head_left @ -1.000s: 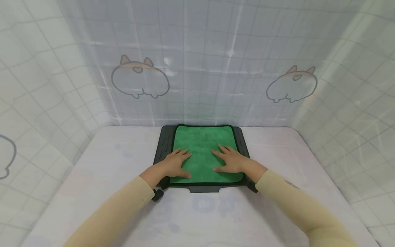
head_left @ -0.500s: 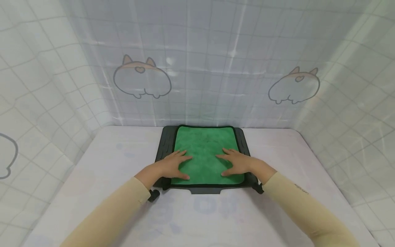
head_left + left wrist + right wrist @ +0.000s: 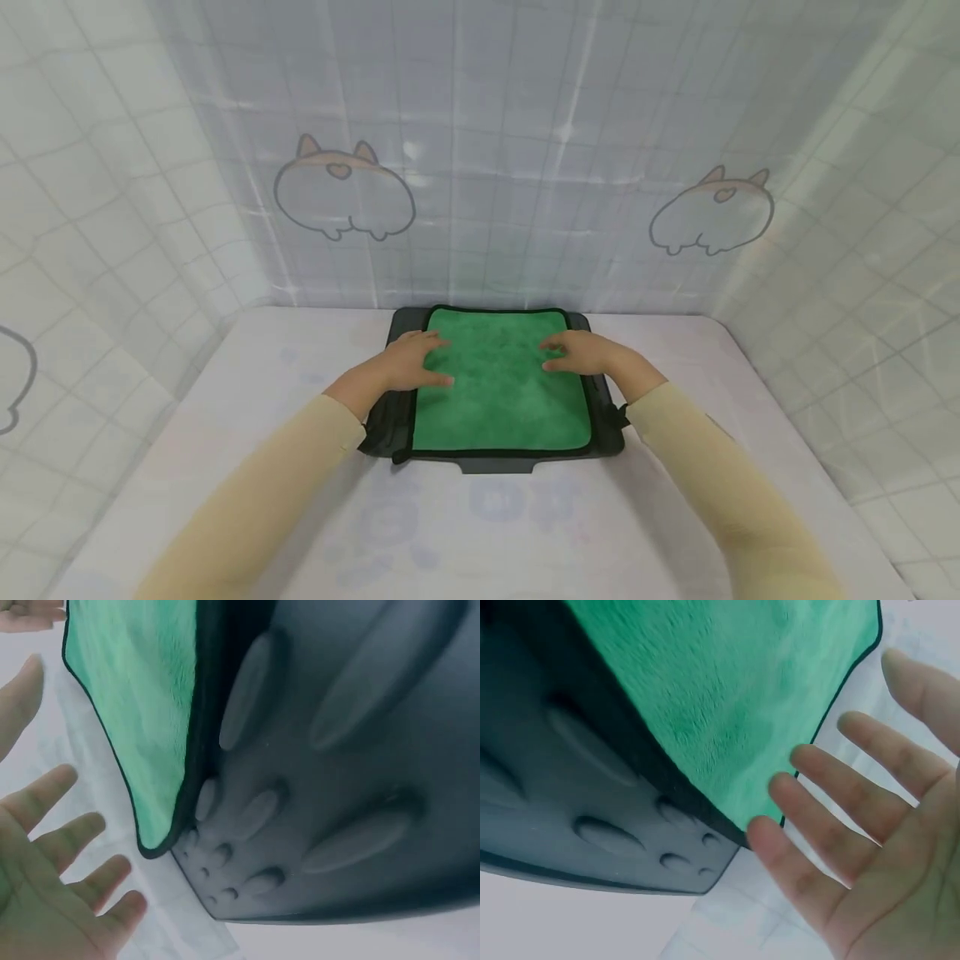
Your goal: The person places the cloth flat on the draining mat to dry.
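Note:
A green cloth (image 3: pixel 495 400) with a black border lies flat on a dark grey board (image 3: pixel 495 465) with raised oval bumps. Over the cloth's left edge is my left hand (image 3: pixel 408 362), fingers spread and thumb pointing inward. In the left wrist view the left palm (image 3: pixel 45 900) shows with nothing in it, and a gap appears between fingertips and cloth. My right hand (image 3: pixel 585 353) is above the cloth's right side, fingers slightly bent and holding nothing. The right wrist view shows the right palm (image 3: pixel 907 877) bare, its fingertips overlapping the cloth's far corner in the picture.
The board stands on a white table (image 3: pixel 480 533) with faint printed marks, close to the back curtain (image 3: pixel 525 167) with its grid and cartoon animal shapes. Similar gridded sheets rise at the left and right. Black wrist straps (image 3: pixel 618 415) show at the sleeves.
Both hands have risen off the cloth and moved toward its far side. The right hand's fingers are more bent than before. Cloth and board stay in place.

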A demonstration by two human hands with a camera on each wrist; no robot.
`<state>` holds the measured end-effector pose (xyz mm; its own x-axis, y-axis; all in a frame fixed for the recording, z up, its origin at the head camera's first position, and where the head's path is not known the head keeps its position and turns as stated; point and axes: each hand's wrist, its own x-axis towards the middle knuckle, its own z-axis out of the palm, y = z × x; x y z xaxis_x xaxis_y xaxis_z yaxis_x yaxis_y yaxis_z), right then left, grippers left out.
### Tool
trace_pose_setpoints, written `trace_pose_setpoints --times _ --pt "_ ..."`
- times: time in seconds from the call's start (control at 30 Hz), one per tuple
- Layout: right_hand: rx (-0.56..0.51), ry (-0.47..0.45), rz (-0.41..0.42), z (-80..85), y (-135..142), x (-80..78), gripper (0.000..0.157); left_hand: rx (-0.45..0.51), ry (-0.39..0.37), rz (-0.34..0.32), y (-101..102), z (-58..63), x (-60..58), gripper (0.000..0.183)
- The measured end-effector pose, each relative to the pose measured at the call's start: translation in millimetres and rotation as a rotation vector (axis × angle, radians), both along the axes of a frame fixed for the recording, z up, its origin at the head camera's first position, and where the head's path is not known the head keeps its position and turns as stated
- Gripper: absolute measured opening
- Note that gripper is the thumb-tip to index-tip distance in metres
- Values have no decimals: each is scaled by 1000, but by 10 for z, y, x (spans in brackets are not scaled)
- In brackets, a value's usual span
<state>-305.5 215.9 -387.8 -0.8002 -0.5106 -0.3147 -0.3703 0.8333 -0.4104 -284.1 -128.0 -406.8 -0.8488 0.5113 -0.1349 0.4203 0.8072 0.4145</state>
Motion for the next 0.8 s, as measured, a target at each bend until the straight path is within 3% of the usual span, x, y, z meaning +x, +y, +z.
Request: trace_pose_setpoints --times 0.27,0.5,0.8 --pt "-34 136 -92 -109 -65 -192 47 -19 101 85 52 -70 -198 78" --pt "-33 328 -112 -217 -108 -296 44 -81 78 147 162 -116 -314 83" --pt "16 314 -197 -308 -158 -361 53 -79 40 230 190 -204 -412 88"
